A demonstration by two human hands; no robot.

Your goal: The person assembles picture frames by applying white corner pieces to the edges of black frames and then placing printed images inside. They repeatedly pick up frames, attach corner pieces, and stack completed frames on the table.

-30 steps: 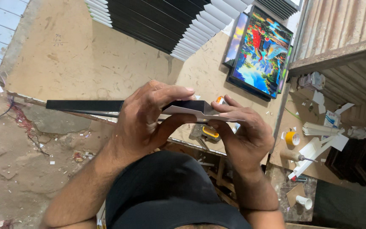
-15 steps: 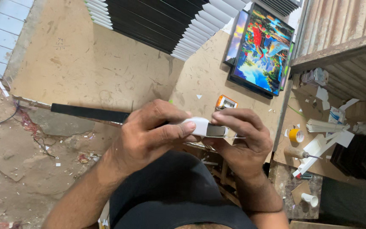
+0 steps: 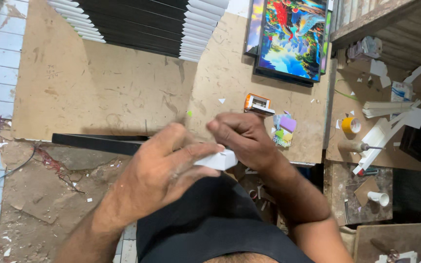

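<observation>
The left hand (image 3: pixel 164 168) lies over a long, thin strip of frame moulding, black on one side and white on the other (image 3: pixel 98 143). Its fingers (image 3: pixel 196 151) are stretched out and pressed close together, curling a little over the white end of the strip. The thumb is hidden under the hand, so the grip below cannot be seen, but the hand is clearly holding the strip.

The right hand (image 3: pixel 244 139) is bunched into a loose fist. Its fingers (image 3: pixel 230 127) are curled tight and sit right beside the white end of the strip, touching it. What they pinch inside the fist is hidden.

The strip sticks out to the left from under the left hand, black and straight, and runs along the front edge of a big flat brown board table (image 3: pixel 123 87). Its white end pokes out between the two hands, just above the person's dark shirt.

On the board, just past the right hand, sits a small orange and white box-shaped tool (image 3: pixel 257 103). Near it lie small bright paper scraps (image 3: pixel 283 130). At the far side of the board is a stack of black and white frame strips (image 3: pixel 147 22), and beside it a framed colourful picture (image 3: pixel 293 39) leans. Further right, a roll of yellow tape (image 3: pixel 351 125) rests on another brown board.
</observation>
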